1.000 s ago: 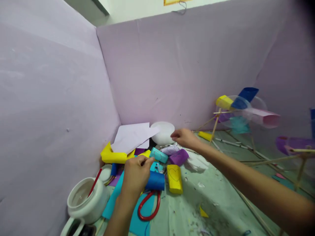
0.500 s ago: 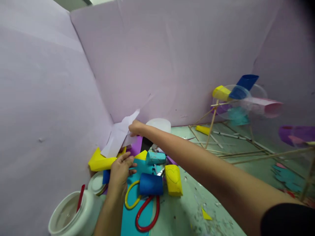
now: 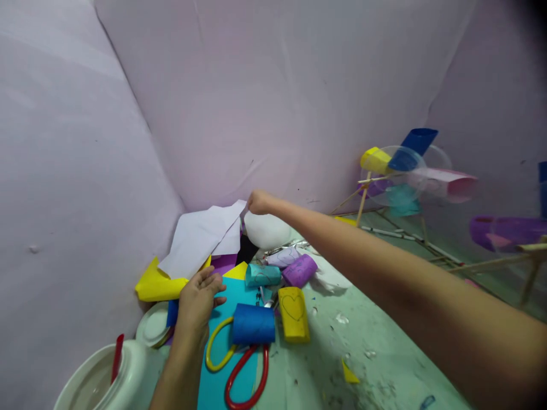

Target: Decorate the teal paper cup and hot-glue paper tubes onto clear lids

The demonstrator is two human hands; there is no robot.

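Note:
My right hand reaches to the back, its fingers closed on the corner of a white sheet of paper. That sheet spreads leftward over other papers. My left hand is open with fingers apart, over the left edge of a turquoise sheet. Beside it lie scissors with one yellow and one red handle loop, partly covered by a blue paper roll. Right of those stands a yellow paper piece with a drawn heart. A teal roll and a purple roll lie behind.
A white tub with a red stick stands front left, its lid behind it. Yellow paper leans near the left wall. On the right is a wooden stick frame bearing a wheel of coloured paper cups.
My right hand has moved right, drawing the white paper's corner with it, and the sheet now lies more spread out. My left hand stays open near the same place. The view has shifted slightly.

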